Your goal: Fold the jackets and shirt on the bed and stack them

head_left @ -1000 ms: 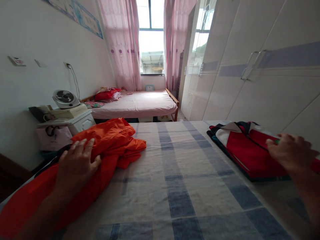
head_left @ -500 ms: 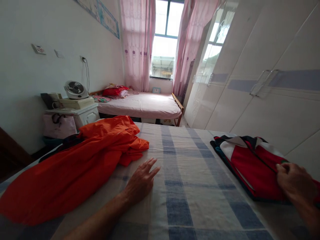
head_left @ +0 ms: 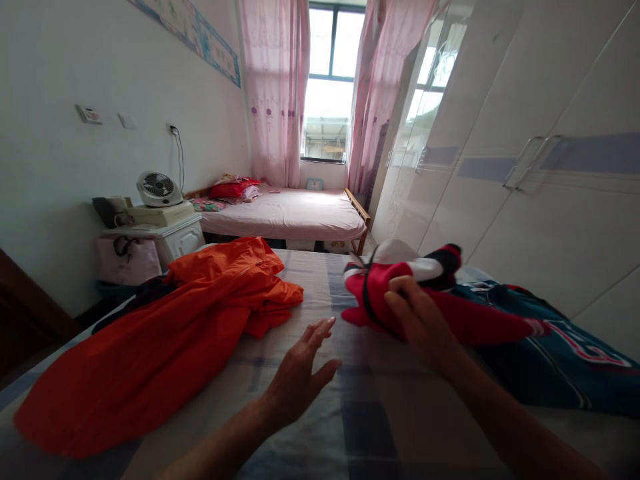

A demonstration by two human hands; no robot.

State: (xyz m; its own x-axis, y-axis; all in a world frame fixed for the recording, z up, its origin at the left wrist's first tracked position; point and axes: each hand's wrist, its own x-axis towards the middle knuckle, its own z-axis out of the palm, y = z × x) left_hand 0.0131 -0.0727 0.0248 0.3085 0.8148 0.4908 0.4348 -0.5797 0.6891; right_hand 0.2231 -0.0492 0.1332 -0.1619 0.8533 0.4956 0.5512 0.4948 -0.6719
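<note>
My right hand (head_left: 415, 313) grips a red jacket (head_left: 450, 317) with white and black parts, lifted and bunched over the middle of the bed. Its red sleeve trails right across a dark teal garment (head_left: 530, 360) with white and red lettering. My left hand (head_left: 305, 373) hovers over the bedsheet (head_left: 275, 413), fingers stretched and thumb apart, holding nothing. It is just left of the jacket, not touching it. On the left an orange jacket (head_left: 200, 347) lies spread out, with a dark garment (head_left: 145, 293) partly under its far side.
A white wardrobe (head_left: 560, 220) runs along the right. Beyond this bed stands another bed (head_left: 300, 210) with pink bedding, below a window with pink curtains (head_left: 280, 93). At the left are a white bedside cabinet (head_left: 180, 230), a small fan (head_left: 159, 189) and a pink bag (head_left: 127, 257).
My right hand has pulled the red jacket off the pile at the right and leftward, uncovering the teal garment. My left hand has shifted slightly right, still spread.
</note>
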